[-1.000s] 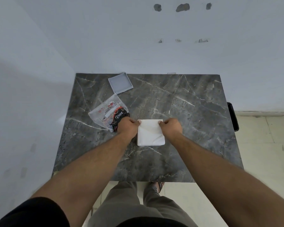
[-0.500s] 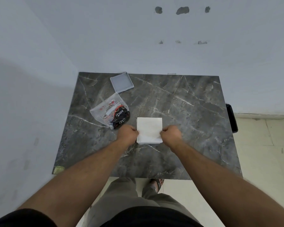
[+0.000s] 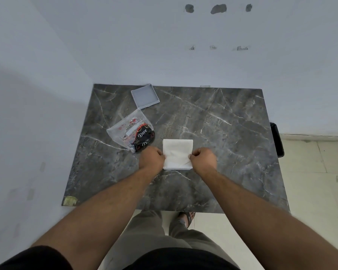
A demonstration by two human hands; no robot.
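A stack of white paper napkins (image 3: 177, 152) lies on the dark marble table (image 3: 222, 133), near its middle. My left hand (image 3: 151, 157) pinches the stack's left edge with curled fingers. My right hand (image 3: 203, 158) pinches the right edge the same way. The top napkin is creased between the two hands. My knuckles hide the fingertips.
A clear plastic bag (image 3: 130, 133) holding a dark Dove packet lies just left of the napkins. A shallow grey square lid (image 3: 144, 96) sits at the table's back left. White walls close the back and left. A black object (image 3: 277, 139) hangs off the right edge.
Both hands slid from the napkins' far corners toward the near part of the side edges. The top napkin now shows a crease between them.
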